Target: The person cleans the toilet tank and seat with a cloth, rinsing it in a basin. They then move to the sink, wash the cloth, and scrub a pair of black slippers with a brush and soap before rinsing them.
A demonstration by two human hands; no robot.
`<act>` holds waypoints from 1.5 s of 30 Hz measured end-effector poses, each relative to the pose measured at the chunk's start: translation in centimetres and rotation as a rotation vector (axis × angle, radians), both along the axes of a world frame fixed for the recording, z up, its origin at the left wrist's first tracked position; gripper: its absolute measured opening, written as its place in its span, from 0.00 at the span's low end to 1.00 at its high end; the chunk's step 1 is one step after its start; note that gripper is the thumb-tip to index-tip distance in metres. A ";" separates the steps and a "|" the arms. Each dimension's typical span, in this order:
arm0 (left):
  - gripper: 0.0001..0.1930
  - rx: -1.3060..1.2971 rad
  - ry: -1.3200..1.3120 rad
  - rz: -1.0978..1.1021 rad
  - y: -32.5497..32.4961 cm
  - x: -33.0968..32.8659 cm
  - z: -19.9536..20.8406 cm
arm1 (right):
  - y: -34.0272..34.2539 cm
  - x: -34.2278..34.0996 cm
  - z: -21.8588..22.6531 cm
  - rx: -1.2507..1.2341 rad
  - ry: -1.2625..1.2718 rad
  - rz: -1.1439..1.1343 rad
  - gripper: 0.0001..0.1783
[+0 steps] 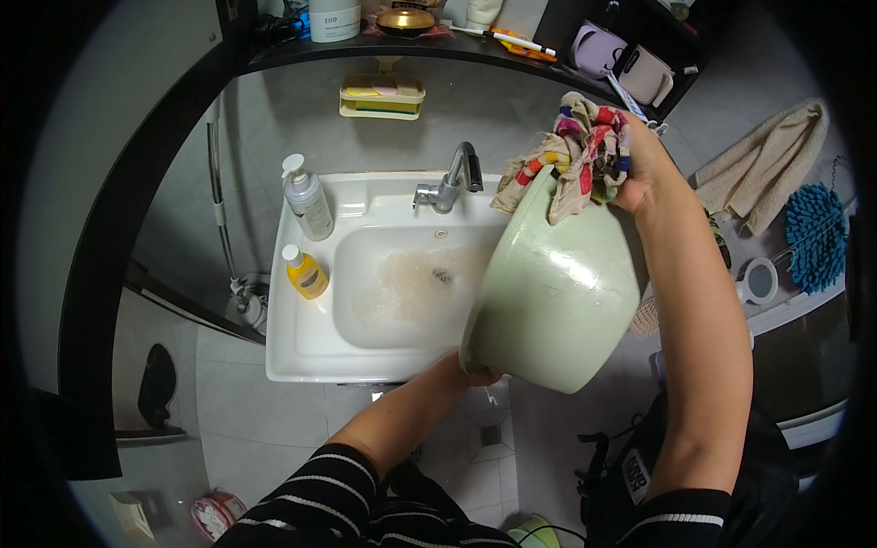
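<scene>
A pale green plastic basin (557, 283) is tipped on its side over the right part of the white sink (297, 352), its underside toward me. My left hand (481, 375) grips the basin's near rim from below; its fingers are mostly hidden by the basin. At the far rim, my right hand (642, 169) is closed on a bunched, multicoloured cloth (585, 151), which hangs over the basin's edge. Cloudy, foamy water (402, 283) lies in the sink around the drain. The chrome faucet (445, 189) stands behind it, left of the basin.
A clear pump bottle (309, 203) and a yellow bottle (306, 274) stand on the sink's left ledge. Above hang a soap holder (382, 99) and a dark shelf (384, 46) with toiletries. To the right are a beige towel (772, 164) and a blue chenille mitt (816, 239).
</scene>
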State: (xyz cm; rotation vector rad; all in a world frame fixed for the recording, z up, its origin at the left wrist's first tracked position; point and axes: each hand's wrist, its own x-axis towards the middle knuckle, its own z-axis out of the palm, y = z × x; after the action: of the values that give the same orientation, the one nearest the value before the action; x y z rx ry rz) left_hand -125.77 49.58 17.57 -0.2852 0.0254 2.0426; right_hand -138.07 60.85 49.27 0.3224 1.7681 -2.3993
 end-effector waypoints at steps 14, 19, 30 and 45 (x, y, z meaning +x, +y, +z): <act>0.19 -1.174 0.408 0.168 -14.4 -8.1 -1.4 | 10.9 6.9 -14.8 -0.310 -0.003 -0.150 0.14; 0.25 -1.497 0.596 0.180 -17.3 -8.9 1.4 | 12.4 12.8 -25.1 -0.298 -0.050 -0.296 0.21; 0.37 -1.271 0.965 0.371 -16.9 -2.3 8.7 | 7.1 30.9 -28.1 -0.468 -0.306 -0.437 0.22; 0.25 -0.900 1.410 -0.522 -10.2 6.8 8.0 | -9.3 58.2 -26.6 -0.859 -0.346 -1.160 0.13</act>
State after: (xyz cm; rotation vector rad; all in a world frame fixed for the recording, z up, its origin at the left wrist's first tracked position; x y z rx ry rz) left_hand -118.93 39.41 25.55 0.6103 1.6831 1.2139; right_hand -79.86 51.52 22.70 1.8116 0.1989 -3.1207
